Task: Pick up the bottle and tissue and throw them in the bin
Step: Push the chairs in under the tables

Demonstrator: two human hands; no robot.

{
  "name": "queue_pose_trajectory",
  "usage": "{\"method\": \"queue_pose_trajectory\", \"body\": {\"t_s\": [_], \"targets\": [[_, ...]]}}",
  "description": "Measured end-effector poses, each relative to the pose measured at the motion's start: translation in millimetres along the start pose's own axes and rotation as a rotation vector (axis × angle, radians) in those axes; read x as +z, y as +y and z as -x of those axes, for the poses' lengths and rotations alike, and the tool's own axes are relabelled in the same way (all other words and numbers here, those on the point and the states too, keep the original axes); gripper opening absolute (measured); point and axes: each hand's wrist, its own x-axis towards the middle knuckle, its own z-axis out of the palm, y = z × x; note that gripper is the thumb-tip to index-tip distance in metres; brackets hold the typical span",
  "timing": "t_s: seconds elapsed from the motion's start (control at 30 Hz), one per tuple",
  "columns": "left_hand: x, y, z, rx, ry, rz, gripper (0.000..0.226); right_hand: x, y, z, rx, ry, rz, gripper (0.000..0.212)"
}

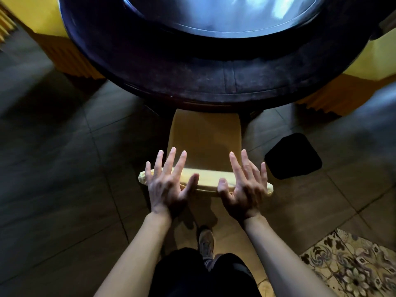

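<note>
Neither bottle nor tissue can be made out; the far round dark wooden surface point(214, 82) is cut off at the top, its glossy centre blurred. Two bare hands, left hand point(169, 185) and right hand point(244, 187), hover spread wide and holding nothing above the yellow-covered chair back point(205, 181). One black square bin point(293, 156) stands to the right on the tiled floor point(64, 168).

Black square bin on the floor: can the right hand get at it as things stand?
Probably yes. The right hand is empty, fingers spread, above the yellow chair back, and the black square bin sits on the tiled floor just right of it with nothing between; it would have to reach down.
</note>
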Motion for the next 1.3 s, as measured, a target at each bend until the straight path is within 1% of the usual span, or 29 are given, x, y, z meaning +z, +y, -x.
{"method": "queue_pose_trajectory", "body": {"t_s": [0.4,0.73,0.87,1.17,1.23,1.3], "targets": [[8.3,-6.3,-126.5,-0.048,-0.004,0.013,0.089,46.0,4.1,-120.8,-0.011,0.022,0.031,0.071],[9.1,-16.4,-231.3,-0.011,-0.034,0.012,0.088,73.0,-4.9,-214.4,0.031,0.002,0.016,0.071],[13.4,-19.8,-235.8,0.081,-0.028,-0.008,0.085,72.5,1.1,-215.6,0.01,0.017,0.011,0.072],[22.1,-23.6,-232.4,0.122,0.067,0.004,0.081,76.8,8.3,-211.6,-0.011,0.045,0.059,0.07],[20.9,-20.6,-229.6,0.111,0.042,0.013,0.082,75.1,9.0,-208.8,0.005,0.018,0.079,0.069],[18.3,-14.6,-225.0,0.09,-0.008,0.009,0.087,70.3,9.6,-201.5,0.037,-0.051,0.106,0.069]]}}
